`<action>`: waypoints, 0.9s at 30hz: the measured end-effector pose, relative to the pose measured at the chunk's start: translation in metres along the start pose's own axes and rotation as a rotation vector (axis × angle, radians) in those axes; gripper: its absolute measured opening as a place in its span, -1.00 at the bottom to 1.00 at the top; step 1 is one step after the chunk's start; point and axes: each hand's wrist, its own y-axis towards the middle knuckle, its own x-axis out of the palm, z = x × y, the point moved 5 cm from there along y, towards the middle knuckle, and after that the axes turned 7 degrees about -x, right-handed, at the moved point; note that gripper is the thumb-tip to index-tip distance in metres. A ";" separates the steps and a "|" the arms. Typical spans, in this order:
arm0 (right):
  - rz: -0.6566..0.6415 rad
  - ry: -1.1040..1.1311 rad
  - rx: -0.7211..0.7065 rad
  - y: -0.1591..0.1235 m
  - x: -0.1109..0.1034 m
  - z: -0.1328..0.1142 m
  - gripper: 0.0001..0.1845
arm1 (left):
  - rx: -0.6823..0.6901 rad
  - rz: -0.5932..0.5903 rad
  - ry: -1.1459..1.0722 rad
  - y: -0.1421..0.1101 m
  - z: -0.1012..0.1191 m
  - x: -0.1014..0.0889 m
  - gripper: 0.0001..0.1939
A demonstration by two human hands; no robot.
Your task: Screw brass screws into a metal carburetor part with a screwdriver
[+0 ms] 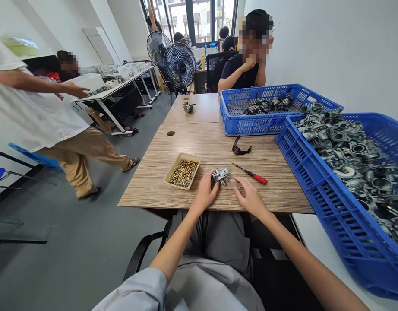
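A small grey metal carburetor lies on the wooden table in front of me. My left hand rests at its left side, fingers curled round it. Flat on the table just right of the part lies my right hand, fingers stretched out and empty. A red-handled screwdriver lies just beyond the right hand. A tan tray of several brass screws sits left of the carburetor.
Two blue crates hold several metal carburetors at the right. A black wristwatch and another carburetor lie farther back. One person sits at the table's far end, another walks at left. Two fans stand behind.
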 end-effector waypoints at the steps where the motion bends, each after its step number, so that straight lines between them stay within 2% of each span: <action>1: 0.004 -0.004 -0.005 0.000 0.000 0.001 -0.52 | -0.002 -0.002 -0.002 0.000 0.000 0.000 -0.40; 13: 0.008 -0.036 -0.043 -0.002 0.000 0.001 -0.52 | -0.016 -0.008 -0.008 -0.001 0.001 0.000 -0.41; 21: 0.013 -0.043 -0.056 -0.002 0.001 0.000 -0.53 | 0.026 0.022 0.040 -0.001 0.004 -0.001 -0.47; 27: 0.009 -0.060 -0.056 -0.003 0.001 0.001 -0.52 | 0.025 0.029 0.063 0.000 0.005 0.000 -0.42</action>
